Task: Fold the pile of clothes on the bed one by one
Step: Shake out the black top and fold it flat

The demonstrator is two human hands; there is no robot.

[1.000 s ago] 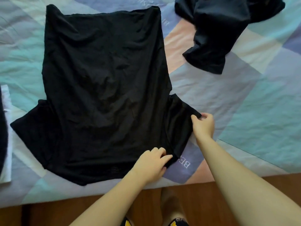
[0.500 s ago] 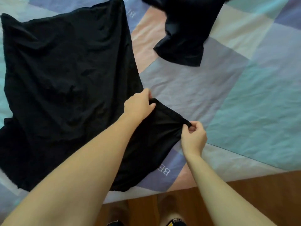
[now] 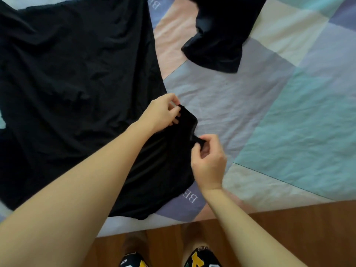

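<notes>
Now both hands (image 3: 161, 112) (image 3: 209, 160) pinching shirt sleeve (image 3: 189, 128)

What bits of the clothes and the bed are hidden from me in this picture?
Head view only:
- Large black T-shirt: left side cut off by the frame edge; lower part hidden by the left forearm.
- Second dark crumpled garment: top cut off by the upper edge.
- Sleeve corners: covered where the left hand and right hand pinch them.
- Patchwork bedsheet lettering: partly covered by the shirt.

I see the bed (image 3: 269, 112) under a pastel patchwork sheet. A black T-shirt (image 3: 77, 74) lies spread on it, left of my grip; another dark garment (image 3: 217, 39) lies crumpled beyond, well apart.
</notes>
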